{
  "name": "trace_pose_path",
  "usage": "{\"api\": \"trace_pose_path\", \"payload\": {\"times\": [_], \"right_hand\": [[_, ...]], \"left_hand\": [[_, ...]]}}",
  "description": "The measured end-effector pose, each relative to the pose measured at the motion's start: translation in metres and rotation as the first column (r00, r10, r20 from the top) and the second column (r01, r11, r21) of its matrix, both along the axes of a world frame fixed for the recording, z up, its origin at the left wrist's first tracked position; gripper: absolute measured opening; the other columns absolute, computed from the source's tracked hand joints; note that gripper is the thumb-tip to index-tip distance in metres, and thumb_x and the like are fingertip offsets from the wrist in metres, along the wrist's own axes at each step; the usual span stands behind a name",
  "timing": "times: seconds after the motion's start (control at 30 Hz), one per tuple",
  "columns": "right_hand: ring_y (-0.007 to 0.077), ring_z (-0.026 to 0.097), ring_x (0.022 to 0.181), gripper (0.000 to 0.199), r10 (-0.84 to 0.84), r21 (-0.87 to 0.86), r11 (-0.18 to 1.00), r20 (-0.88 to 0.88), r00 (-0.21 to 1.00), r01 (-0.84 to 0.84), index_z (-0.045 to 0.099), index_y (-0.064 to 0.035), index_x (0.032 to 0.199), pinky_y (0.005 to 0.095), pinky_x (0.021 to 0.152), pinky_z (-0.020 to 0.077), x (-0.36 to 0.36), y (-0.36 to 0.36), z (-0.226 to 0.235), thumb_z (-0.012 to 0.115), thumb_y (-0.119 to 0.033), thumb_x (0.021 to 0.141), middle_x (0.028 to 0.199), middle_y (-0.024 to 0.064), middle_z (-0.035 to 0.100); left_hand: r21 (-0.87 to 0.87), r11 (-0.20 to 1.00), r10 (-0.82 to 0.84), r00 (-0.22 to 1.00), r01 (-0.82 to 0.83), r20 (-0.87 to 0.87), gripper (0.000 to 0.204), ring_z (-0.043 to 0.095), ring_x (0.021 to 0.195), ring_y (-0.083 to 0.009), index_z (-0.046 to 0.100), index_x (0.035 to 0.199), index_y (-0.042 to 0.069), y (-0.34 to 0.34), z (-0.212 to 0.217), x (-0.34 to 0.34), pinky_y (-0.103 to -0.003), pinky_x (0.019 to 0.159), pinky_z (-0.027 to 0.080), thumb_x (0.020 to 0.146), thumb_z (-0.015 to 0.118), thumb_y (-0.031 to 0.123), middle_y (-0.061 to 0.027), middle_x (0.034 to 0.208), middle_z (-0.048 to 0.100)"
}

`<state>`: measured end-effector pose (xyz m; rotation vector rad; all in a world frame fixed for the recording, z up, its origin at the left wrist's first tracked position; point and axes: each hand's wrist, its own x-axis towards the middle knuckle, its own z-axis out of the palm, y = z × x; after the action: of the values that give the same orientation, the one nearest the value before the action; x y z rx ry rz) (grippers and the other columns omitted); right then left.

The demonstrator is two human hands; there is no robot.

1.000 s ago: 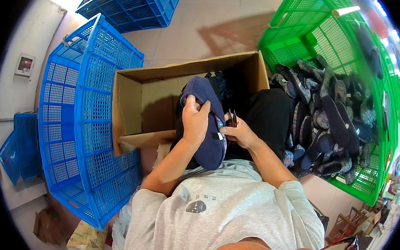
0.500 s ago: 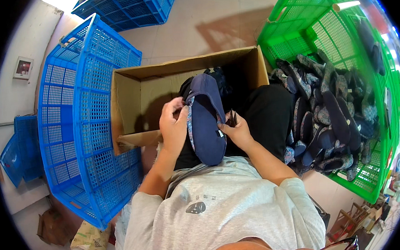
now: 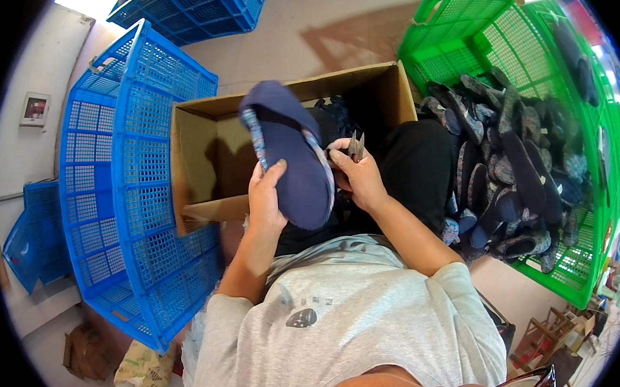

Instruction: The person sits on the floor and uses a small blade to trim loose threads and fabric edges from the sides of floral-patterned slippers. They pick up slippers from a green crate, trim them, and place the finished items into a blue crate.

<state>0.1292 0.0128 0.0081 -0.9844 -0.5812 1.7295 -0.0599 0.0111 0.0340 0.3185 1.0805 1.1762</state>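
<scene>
A navy slipper (image 3: 299, 183) with a patterned, multicoloured edge hangs over the near side of the cardboard box, tilted with its toe up to the left. My left hand (image 3: 266, 192) grips it along the left side, thumb on the insole. In my right hand (image 3: 358, 171) are small metal snips (image 3: 355, 147), their tips pointing away from me. That hand sits close beside the slipper's right edge; whether its fingers touch the slipper I cannot tell.
The open cardboard box (image 3: 230, 207) stands before my lap with dark items inside. At the left is a tall blue crate (image 3: 122, 203), with another blue crate (image 3: 195, 17) behind. A green crate (image 3: 573, 293) full of slippers (image 3: 516, 176) lies at the right.
The slipper has moved up and left and tilted. My left hand has shifted down its side. The right hand has come off its right edge, and the snips now point upward.
</scene>
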Motion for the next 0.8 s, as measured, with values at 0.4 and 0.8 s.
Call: {"api": "trace_pose_path", "payload": {"times": [0.4, 0.8], "right_hand": [[0.0087, 0.055, 0.060, 0.043, 0.245, 0.156, 0.942, 0.290, 0.925, -0.298, 0.045, -0.0020, 0.134, 0.0212, 0.053, 0.0429, 0.008, -0.021, 0.001, 0.043, -0.035, 0.107, 0.093, 0.0088, 0.067], [0.0091, 0.052, 0.087, 0.058, 0.134, 0.282, 0.932, 0.310, 0.941, -0.226, 0.050, -0.0098, 0.132, 0.0243, 0.079, 0.0458, 0.004, -0.022, -0.003, 0.077, -0.003, 0.081, 0.134, 0.0047, 0.052]], "left_hand": [[-0.196, 0.962, 0.217, 0.969, -0.191, 0.119, 0.037, 0.065, 0.107, -0.0284, 0.054, 0.126, 0.002, 0.020, -0.017, -0.016, -0.044, 0.094, 0.053, 0.091, 0.060, 0.013, -0.0150, 0.118, 0.064], [-0.002, 0.956, 0.291, 0.950, -0.293, -0.114, 0.038, 0.063, 0.106, -0.0269, 0.052, 0.127, 0.004, 0.018, -0.002, -0.002, -0.042, 0.094, 0.051, 0.091, 0.060, 0.010, -0.0115, 0.118, 0.062]]}}
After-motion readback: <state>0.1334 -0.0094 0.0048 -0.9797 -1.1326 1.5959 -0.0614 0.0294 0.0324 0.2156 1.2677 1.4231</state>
